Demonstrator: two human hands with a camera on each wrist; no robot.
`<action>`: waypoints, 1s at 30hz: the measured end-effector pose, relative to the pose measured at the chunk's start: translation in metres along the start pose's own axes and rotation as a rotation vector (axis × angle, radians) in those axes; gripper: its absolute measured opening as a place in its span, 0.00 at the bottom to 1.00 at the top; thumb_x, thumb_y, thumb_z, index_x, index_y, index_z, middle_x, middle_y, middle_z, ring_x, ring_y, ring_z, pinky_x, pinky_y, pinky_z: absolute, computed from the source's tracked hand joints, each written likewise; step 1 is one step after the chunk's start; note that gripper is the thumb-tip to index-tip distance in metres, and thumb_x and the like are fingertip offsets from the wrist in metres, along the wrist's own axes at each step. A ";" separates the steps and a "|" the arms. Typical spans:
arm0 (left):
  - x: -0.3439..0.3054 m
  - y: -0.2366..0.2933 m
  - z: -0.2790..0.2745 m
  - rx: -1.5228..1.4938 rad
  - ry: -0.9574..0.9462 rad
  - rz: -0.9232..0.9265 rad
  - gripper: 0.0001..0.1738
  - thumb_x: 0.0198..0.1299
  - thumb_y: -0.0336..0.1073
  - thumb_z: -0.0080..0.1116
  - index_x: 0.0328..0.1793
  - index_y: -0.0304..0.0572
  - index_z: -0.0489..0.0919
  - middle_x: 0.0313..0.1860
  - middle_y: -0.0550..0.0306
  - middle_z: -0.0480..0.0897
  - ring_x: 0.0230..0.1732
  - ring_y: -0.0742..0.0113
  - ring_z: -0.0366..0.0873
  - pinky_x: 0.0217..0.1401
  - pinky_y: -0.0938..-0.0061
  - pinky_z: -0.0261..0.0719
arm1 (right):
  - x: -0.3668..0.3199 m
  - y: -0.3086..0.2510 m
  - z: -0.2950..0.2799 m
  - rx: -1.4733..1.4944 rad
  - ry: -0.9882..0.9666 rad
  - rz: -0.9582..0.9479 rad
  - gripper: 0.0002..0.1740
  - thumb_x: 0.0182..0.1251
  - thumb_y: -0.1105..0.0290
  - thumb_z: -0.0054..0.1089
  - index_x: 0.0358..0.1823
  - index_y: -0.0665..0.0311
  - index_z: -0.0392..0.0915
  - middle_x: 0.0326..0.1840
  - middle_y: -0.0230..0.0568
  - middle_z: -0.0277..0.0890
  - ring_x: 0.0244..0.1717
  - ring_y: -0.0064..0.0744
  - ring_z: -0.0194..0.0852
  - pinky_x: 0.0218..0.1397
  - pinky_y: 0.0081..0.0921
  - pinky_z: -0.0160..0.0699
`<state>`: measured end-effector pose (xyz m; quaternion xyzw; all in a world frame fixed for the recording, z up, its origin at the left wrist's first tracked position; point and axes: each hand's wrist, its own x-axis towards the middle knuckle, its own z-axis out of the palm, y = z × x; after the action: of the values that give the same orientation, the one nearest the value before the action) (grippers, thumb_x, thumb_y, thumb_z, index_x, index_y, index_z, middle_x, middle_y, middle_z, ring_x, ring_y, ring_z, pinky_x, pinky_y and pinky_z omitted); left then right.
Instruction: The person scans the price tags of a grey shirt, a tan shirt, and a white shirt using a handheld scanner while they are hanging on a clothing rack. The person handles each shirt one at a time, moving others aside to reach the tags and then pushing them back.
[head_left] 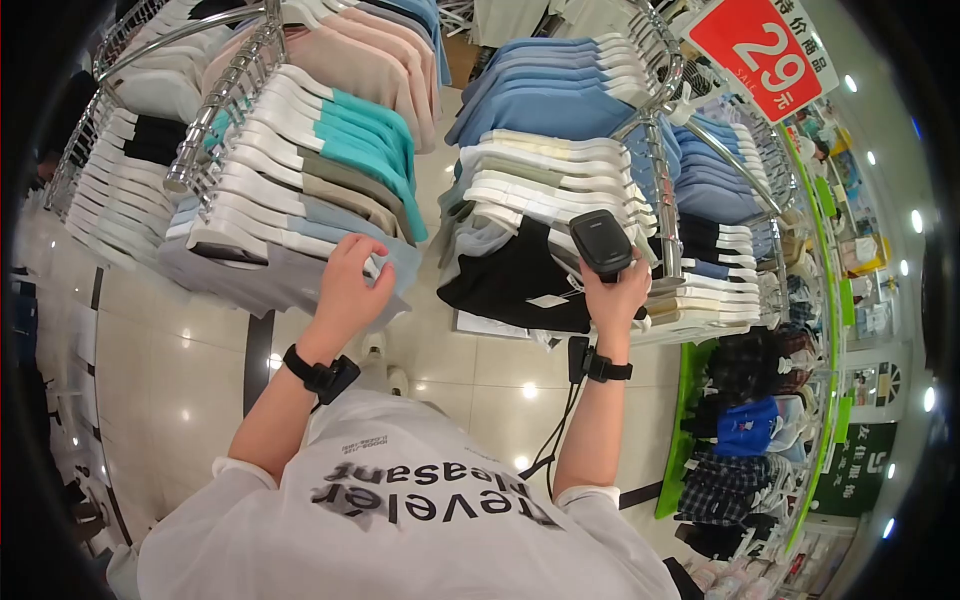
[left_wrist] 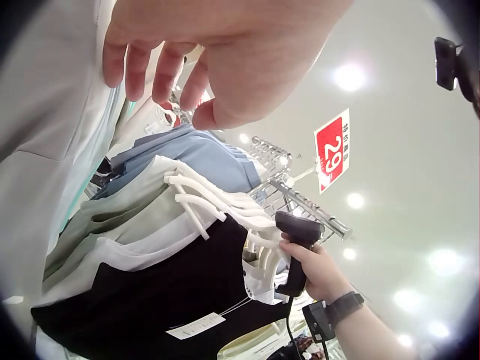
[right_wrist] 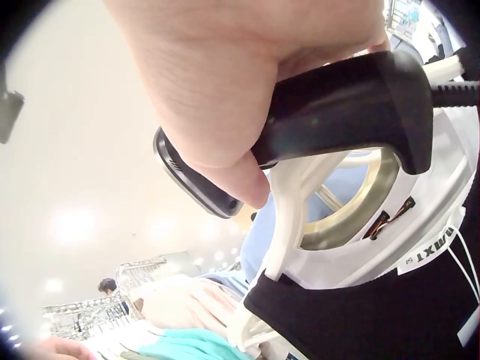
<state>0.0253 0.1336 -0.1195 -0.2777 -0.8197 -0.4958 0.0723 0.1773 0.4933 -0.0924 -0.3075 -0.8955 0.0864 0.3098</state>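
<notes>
Black scanner (head_left: 600,240) held near tagged black top (head_left: 510,272).

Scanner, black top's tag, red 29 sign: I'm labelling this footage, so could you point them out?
Scanner (head_left: 599,240): head view, on its dark head.
Tag (left_wrist: 196,326): left wrist view, on its white face.
Sign (head_left: 758,58): head view, on its red panel.

Black scanner (head_left: 602,242), black top (head_left: 510,275) with a white tag (head_left: 547,301), white hangers (right_wrist: 286,225), turquoise tops (head_left: 370,135), pale pink tops (head_left: 365,55), blue tops (head_left: 550,95), a red-and-white sign (head_left: 762,55), dark checked shirts (head_left: 730,485) and a black-lettered white T-shirt (head_left: 400,550)
</notes>
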 end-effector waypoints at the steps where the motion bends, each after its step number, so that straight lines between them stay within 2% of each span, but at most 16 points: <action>1: 0.002 0.003 -0.002 -0.020 -0.031 -0.045 0.10 0.59 0.29 0.66 0.47 0.38 0.81 0.47 0.47 0.81 0.48 0.46 0.81 0.52 0.60 0.79 | 0.000 0.000 0.000 0.019 0.004 0.002 0.28 0.52 0.51 0.83 0.48 0.64 0.89 0.68 0.49 0.71 0.69 0.61 0.68 0.65 0.62 0.68; 6: 0.008 0.008 -0.003 -0.072 -0.094 -0.107 0.10 0.60 0.28 0.65 0.46 0.36 0.80 0.46 0.47 0.81 0.49 0.46 0.81 0.53 0.62 0.79 | 0.002 -0.004 -0.001 0.091 -0.004 0.042 0.26 0.52 0.54 0.84 0.49 0.62 0.90 0.68 0.49 0.71 0.69 0.60 0.68 0.69 0.58 0.67; 8: 0.011 0.001 -0.001 -0.037 -0.124 0.024 0.09 0.62 0.32 0.66 0.47 0.40 0.80 0.49 0.50 0.81 0.47 0.47 0.80 0.41 0.61 0.80 | 0.004 -0.003 -0.003 0.201 -0.013 0.035 0.24 0.51 0.56 0.84 0.47 0.60 0.91 0.69 0.50 0.71 0.68 0.61 0.67 0.71 0.55 0.67; 9: 0.013 0.003 -0.001 -0.042 -0.125 0.024 0.09 0.62 0.32 0.66 0.47 0.40 0.80 0.49 0.50 0.81 0.47 0.47 0.80 0.41 0.61 0.80 | 0.004 0.001 0.000 0.220 -0.015 0.032 0.29 0.50 0.60 0.87 0.52 0.65 0.87 0.69 0.52 0.71 0.68 0.56 0.69 0.71 0.50 0.70; 10: 0.014 0.007 -0.002 -0.080 -0.148 0.002 0.09 0.61 0.30 0.65 0.47 0.39 0.80 0.49 0.48 0.81 0.47 0.46 0.81 0.46 0.62 0.80 | 0.004 0.004 0.002 0.215 -0.014 0.032 0.29 0.50 0.60 0.87 0.52 0.65 0.87 0.69 0.52 0.71 0.68 0.56 0.69 0.71 0.50 0.70; 11: 0.016 0.009 -0.002 -0.118 -0.171 -0.021 0.09 0.61 0.27 0.65 0.46 0.37 0.80 0.49 0.47 0.81 0.48 0.45 0.81 0.52 0.62 0.79 | 0.004 0.007 0.004 0.342 -0.032 0.071 0.34 0.51 0.63 0.87 0.58 0.68 0.82 0.68 0.52 0.72 0.66 0.50 0.73 0.69 0.46 0.74; 12: 0.017 0.009 -0.002 -0.123 -0.173 -0.020 0.09 0.61 0.27 0.65 0.46 0.37 0.80 0.49 0.47 0.81 0.48 0.45 0.81 0.52 0.62 0.79 | 0.005 0.003 0.003 0.468 -0.050 0.110 0.39 0.52 0.66 0.87 0.64 0.71 0.77 0.67 0.51 0.74 0.65 0.44 0.77 0.67 0.42 0.78; 13: 0.019 0.008 -0.002 -0.140 -0.186 -0.006 0.09 0.61 0.27 0.65 0.46 0.37 0.80 0.49 0.47 0.80 0.47 0.46 0.80 0.52 0.63 0.79 | 0.005 -0.001 0.000 0.462 -0.049 0.112 0.39 0.52 0.66 0.87 0.64 0.71 0.77 0.67 0.51 0.74 0.65 0.44 0.77 0.67 0.42 0.78; 15: 0.024 0.006 -0.003 -0.161 -0.200 0.012 0.09 0.61 0.27 0.66 0.47 0.37 0.80 0.49 0.48 0.80 0.47 0.46 0.80 0.52 0.63 0.79 | 0.007 -0.012 -0.006 0.719 -0.137 0.224 0.46 0.55 0.74 0.85 0.72 0.74 0.64 0.64 0.49 0.79 0.61 0.34 0.83 0.63 0.32 0.83; 18: 0.035 0.006 -0.006 -0.199 -0.269 -0.022 0.09 0.61 0.26 0.66 0.47 0.37 0.80 0.49 0.49 0.80 0.47 0.48 0.80 0.52 0.63 0.79 | 0.008 -0.004 -0.004 0.698 -0.170 0.220 0.50 0.58 0.77 0.82 0.77 0.73 0.57 0.61 0.47 0.82 0.57 0.31 0.85 0.60 0.27 0.84; 22: 0.052 0.002 -0.011 -0.209 -0.280 0.020 0.09 0.61 0.26 0.65 0.47 0.35 0.80 0.49 0.49 0.80 0.49 0.49 0.81 0.54 0.64 0.80 | 0.009 -0.001 -0.006 0.697 -0.217 0.308 0.44 0.56 0.74 0.83 0.74 0.69 0.68 0.63 0.46 0.82 0.66 0.39 0.81 0.69 0.35 0.80; 24: 0.061 0.001 -0.014 -0.212 -0.283 0.045 0.09 0.61 0.26 0.65 0.47 0.35 0.80 0.50 0.49 0.80 0.50 0.49 0.81 0.55 0.64 0.80 | 0.010 -0.005 -0.005 0.444 -0.162 0.172 0.33 0.56 0.67 0.83 0.64 0.61 0.82 0.65 0.45 0.82 0.78 0.50 0.67 0.79 0.47 0.66; 25: 0.066 0.000 -0.015 -0.214 -0.293 0.047 0.09 0.61 0.26 0.65 0.47 0.35 0.80 0.50 0.49 0.80 0.50 0.49 0.81 0.55 0.64 0.80 | 0.011 -0.011 -0.004 0.442 -0.159 0.175 0.33 0.56 0.67 0.83 0.64 0.61 0.82 0.65 0.45 0.82 0.78 0.50 0.67 0.79 0.47 0.66; 27: 0.073 -0.002 -0.016 -0.220 -0.311 0.051 0.09 0.61 0.26 0.65 0.47 0.34 0.80 0.50 0.49 0.80 0.50 0.49 0.81 0.56 0.64 0.80 | 0.012 -0.028 -0.001 0.474 -0.045 0.218 0.23 0.56 0.60 0.82 0.53 0.57 0.89 0.67 0.44 0.82 0.85 0.59 0.51 0.84 0.54 0.52; 28: 0.076 -0.002 -0.015 -0.224 -0.316 0.051 0.10 0.61 0.26 0.65 0.47 0.35 0.80 0.50 0.49 0.80 0.51 0.49 0.81 0.56 0.64 0.79 | 0.013 -0.035 -0.002 0.472 -0.043 0.221 0.23 0.56 0.60 0.82 0.53 0.57 0.89 0.67 0.44 0.82 0.85 0.59 0.51 0.84 0.54 0.52; 30: 0.079 -0.002 -0.015 -0.231 -0.323 0.050 0.10 0.61 0.26 0.65 0.47 0.35 0.80 0.50 0.49 0.80 0.51 0.49 0.81 0.57 0.64 0.79 | 0.016 -0.046 -0.006 0.208 -0.053 0.266 0.24 0.58 0.58 0.81 0.54 0.58 0.89 0.67 0.45 0.81 0.85 0.60 0.52 0.83 0.56 0.54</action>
<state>-0.0445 0.1507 -0.0828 -0.3806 -0.7510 -0.5335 -0.0803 0.1481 0.4659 -0.0644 -0.3870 -0.8411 0.2270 0.3020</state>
